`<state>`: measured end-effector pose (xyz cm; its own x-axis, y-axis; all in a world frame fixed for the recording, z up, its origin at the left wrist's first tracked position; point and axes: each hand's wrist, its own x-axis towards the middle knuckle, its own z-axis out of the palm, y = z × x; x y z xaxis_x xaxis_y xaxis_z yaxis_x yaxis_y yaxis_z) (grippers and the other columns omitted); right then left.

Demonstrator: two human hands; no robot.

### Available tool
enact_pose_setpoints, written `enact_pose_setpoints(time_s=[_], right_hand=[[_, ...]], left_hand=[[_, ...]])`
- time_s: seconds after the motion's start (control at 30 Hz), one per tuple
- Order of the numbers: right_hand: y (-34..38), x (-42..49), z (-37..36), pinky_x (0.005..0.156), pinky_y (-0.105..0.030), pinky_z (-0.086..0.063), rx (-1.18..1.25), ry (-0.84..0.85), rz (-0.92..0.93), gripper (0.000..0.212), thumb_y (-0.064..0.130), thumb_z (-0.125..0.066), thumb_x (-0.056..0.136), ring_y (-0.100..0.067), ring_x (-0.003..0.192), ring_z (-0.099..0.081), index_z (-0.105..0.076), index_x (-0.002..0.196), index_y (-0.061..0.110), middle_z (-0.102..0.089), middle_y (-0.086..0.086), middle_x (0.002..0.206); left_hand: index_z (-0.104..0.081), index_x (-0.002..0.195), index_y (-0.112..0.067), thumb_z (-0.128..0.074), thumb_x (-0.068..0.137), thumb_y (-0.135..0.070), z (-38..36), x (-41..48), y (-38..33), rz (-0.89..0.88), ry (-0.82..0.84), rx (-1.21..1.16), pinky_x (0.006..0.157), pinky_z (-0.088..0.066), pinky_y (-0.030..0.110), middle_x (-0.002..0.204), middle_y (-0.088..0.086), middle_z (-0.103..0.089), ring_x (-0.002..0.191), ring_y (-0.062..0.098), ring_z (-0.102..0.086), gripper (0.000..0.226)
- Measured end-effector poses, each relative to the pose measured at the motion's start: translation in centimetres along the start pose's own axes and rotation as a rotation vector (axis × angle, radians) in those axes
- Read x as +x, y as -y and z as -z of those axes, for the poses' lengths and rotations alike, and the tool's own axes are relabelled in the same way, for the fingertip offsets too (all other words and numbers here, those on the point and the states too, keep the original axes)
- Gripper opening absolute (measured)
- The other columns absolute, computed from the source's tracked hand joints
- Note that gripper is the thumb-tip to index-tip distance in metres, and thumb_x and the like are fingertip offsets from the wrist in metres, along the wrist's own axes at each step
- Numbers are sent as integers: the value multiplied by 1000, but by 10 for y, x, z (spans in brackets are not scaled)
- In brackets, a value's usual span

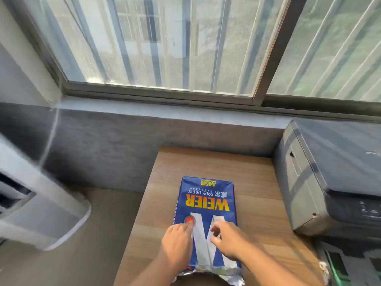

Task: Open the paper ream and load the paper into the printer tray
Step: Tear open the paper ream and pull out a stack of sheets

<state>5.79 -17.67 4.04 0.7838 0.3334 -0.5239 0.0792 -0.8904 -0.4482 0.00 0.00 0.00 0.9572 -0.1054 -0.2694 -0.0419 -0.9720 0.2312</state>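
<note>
A blue paper ream [207, 200] with yellow "WEIER copy paper" print lies flat on the wooden table [253, 182], its lettering upside down to me. The wrapper's near end [214, 272] looks torn and crumpled, showing its silvery inside. My left hand [178, 242] rests on the ream's near left part, fingers curled down onto the wrapper. My right hand [228, 238] lies on the near right part with fingers spread and bent on the surface. The dark grey printer [329, 176] stands at the right edge of the table; its tray is not visible.
A grey wall ledge [165, 112] and a large sliding window [165, 44] run behind the table. A white appliance [41, 207] stands to the left on the brown floor. Dark objects with a green cable [334, 271] sit at the lower right.
</note>
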Motion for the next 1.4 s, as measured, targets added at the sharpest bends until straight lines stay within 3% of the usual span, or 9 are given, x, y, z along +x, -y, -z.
enact_pose_setpoints(time_s=[0.17, 0.27, 0.47, 0.57, 0.77, 1.0, 1.1, 1.27, 1.4], right_hand=[[-14, 12, -58, 90, -33, -47, -36, 99, -7, 38, 37, -61, 87, -19, 110, -60, -56, 123, 26, -61, 6, 121], [-17, 12, -84, 89, -32, -46, -23, 56, 30, 33, 33, -61, 86, -22, 109, -58, -60, 116, 20, -62, -1, 117], [-21, 10, -115, 84, -33, -49, 52, -108, -23, 15, 19, -63, 86, -22, 101, -60, -60, 101, 22, -65, -1, 105], [-21, 10, -121, 81, -33, -49, 143, -176, -71, 14, 17, -67, 84, -22, 96, -60, -57, 92, 23, -66, 1, 99], [-22, 12, -127, 76, -35, -51, 206, -301, -110, 8, 24, -68, 86, -22, 90, -61, -60, 88, 23, -70, 0, 91], [-34, -8, -148, 77, -34, -51, -101, -382, 271, 33, 16, -79, 77, -21, 82, -61, -64, 105, 21, -68, 3, 91], [-46, -23, -155, 83, -32, -46, -184, -409, 421, 24, 17, -68, 86, -21, 83, -57, -63, 109, 20, -63, 3, 92], [-60, -56, -171, 77, -28, -40, -268, -401, 668, 24, 14, -43, 98, -21, 78, -53, -66, 91, 15, -59, 0, 84], [-67, -63, -177, 77, -26, -45, -312, -337, 650, 13, 14, -67, 84, -18, 79, -53, -68, 95, 20, -61, 3, 82]], left_hand=[[-65, 100, -21, -71, 68, -20, -47, -19, 8, -113, -14, -55, 87, -53, 30, 114, -1, -67, 104, 20, -63, 33], [-69, 103, -17, -78, 63, -20, -67, -34, 11, -130, -84, -62, 88, -55, 37, 124, 5, -66, 112, 25, -62, 41], [-46, 137, -12, -45, 93, -17, -74, -41, 8, -140, -40, -82, 114, -30, 44, 151, 3, -28, 140, 22, -28, 44], [-60, 123, -9, -42, 86, -19, -80, -39, 10, -132, -6, -90, 98, -48, 47, 138, 9, -54, 127, 29, -50, 42], [-54, 131, -8, -33, 89, -19, -86, -39, 10, -119, -20, -44, 101, -45, 49, 141, 9, -51, 131, 29, -45, 48], [-27, 146, -12, -39, 95, -15, -90, -39, 12, -132, -1, -14, 117, -22, 45, 158, 3, -18, 145, 24, -12, 53], [-43, 139, -8, -34, 88, -14, -89, -39, 15, -129, 19, -61, 106, -41, 48, 152, 7, -36, 140, 27, -30, 53], [-49, 134, -6, -28, 91, -21, -91, -42, 15, -113, 23, -42, 103, -43, 50, 148, 10, -43, 137, 30, -35, 50], [-43, 139, -8, -32, 95, -34, -95, -53, 7, -108, 5, 35, 112, -31, 46, 153, 7, -34, 142, 26, -26, 53]])
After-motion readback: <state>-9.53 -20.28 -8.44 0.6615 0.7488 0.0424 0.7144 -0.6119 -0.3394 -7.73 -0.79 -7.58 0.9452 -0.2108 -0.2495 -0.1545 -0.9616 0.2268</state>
